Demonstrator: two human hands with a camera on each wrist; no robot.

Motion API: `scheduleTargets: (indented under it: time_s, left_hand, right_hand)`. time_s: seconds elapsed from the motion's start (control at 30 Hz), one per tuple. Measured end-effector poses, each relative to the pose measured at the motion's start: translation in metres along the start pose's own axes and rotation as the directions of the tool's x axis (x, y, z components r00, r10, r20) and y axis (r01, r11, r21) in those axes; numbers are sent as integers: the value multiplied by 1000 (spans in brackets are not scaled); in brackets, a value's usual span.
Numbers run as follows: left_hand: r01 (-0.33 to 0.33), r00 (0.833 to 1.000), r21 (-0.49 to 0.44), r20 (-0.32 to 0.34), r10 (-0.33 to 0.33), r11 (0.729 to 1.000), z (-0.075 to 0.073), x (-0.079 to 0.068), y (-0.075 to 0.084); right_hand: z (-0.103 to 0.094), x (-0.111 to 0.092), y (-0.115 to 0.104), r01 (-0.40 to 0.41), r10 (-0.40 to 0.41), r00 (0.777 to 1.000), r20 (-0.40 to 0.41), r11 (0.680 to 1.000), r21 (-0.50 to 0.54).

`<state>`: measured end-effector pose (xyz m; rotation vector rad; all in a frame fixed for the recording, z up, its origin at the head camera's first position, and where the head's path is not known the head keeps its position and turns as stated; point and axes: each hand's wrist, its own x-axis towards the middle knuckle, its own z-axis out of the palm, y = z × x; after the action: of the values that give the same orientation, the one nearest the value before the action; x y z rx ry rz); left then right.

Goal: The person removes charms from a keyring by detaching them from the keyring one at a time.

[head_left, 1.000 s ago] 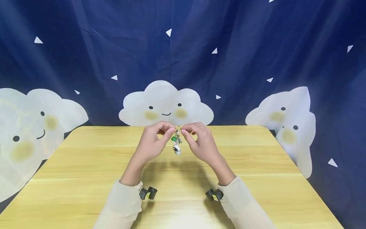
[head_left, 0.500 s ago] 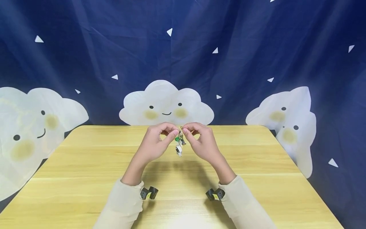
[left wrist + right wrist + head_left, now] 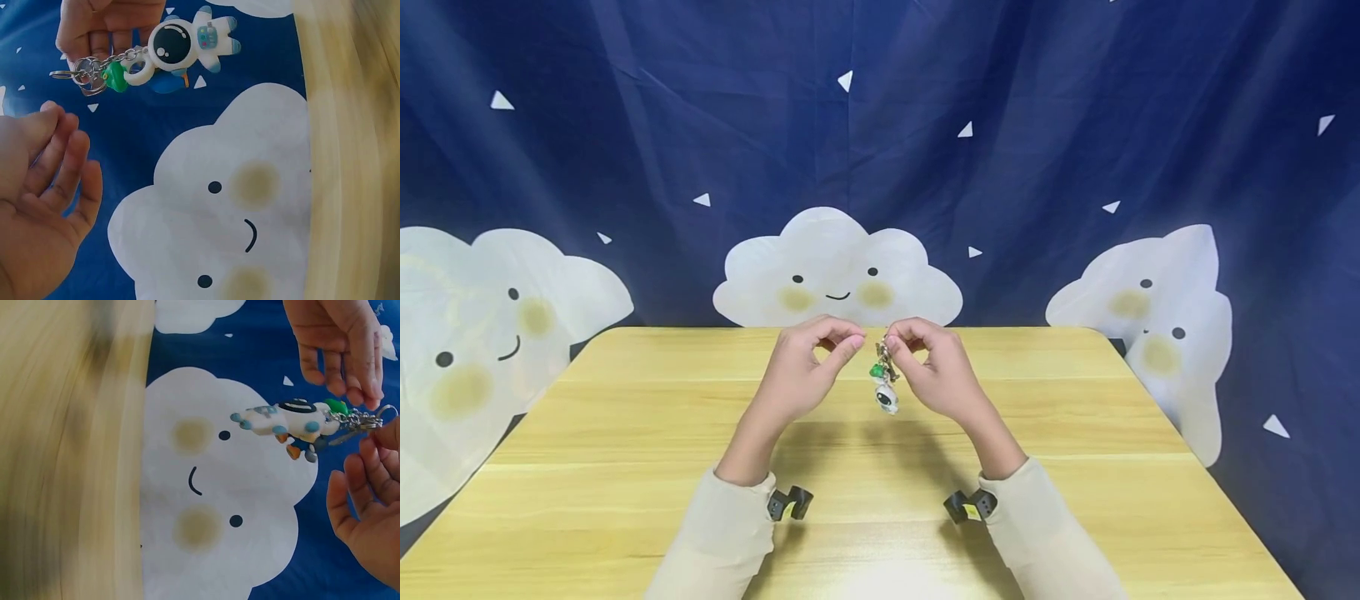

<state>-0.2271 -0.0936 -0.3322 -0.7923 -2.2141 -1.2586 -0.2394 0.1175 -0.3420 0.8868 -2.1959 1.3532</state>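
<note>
A keychain (image 3: 886, 398) hangs over the table from my right hand (image 3: 936, 371), whose thumb and forefinger pinch it at its metal ring end. Its largest charm is a white astronaut (image 3: 171, 45) with a black visor and pale blue hands and feet. By the chain sit a small green charm (image 3: 115, 76) and a blue one (image 3: 167, 82) with an orange part. My left hand (image 3: 805, 371) is just left of the keychain, apart from it. In the left wrist view its fingers are loosely bent, thumb near the forefinger, with nothing visible between them.
Below the hands lies a light wooden table (image 3: 625, 433). Behind it hangs a dark blue curtain (image 3: 910, 183) with printed smiling clouds (image 3: 835, 275) and small white triangles. Black wrist cameras (image 3: 790, 504) sit at both cream sleeves (image 3: 715, 533).
Both hands were at the keychain's ring before. Now the left hand has let go and moved slightly left, while the right hand has carried the keychain a little to the right.
</note>
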Motion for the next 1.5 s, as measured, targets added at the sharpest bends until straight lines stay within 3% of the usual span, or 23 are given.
scheduleTargets:
  time_s: [0.17, 0.3, 0.43, 0.77, 1.2, 1.3, 1.5]
  left_hand:
    - [-167, 986, 11, -28, 167, 986, 1, 3, -1]
    - [-331, 943, 12, -30, 332, 943, 5, 5, -1]
    - [-414, 909, 54, -27, 416, 909, 7, 5, 1]
    - [-453, 882, 215, -32, 470, 865, 7, 3, -1]
    - [-509, 832, 372, -19, 555, 776, 8, 1, -2]
    - [-503, 834, 362, -34, 550, 785, 8, 2, -1]
    - [-453, 861, 299, -98, 499, 840, 2, 0, -1]
  right_hand:
    - [-3, 1, -1, -35, 34, 999, 41, 999, 32]
    - [-5, 0, -3, -81, 78, 995, 59, 995, 57]
    - [-6, -2, -5, -117, 113, 991, 71, 991, 59]
    - [-7, -1, -5, -214, 198, 972, 125, 967, 135]
    - [-3, -3, -4, -267, 209, 948, 238, 932, 244]
    - [-3, -2, -5, -255, 201, 952, 230, 938, 234]
    - [-6, -2, -6, -153, 137, 984, 110, 977, 151]
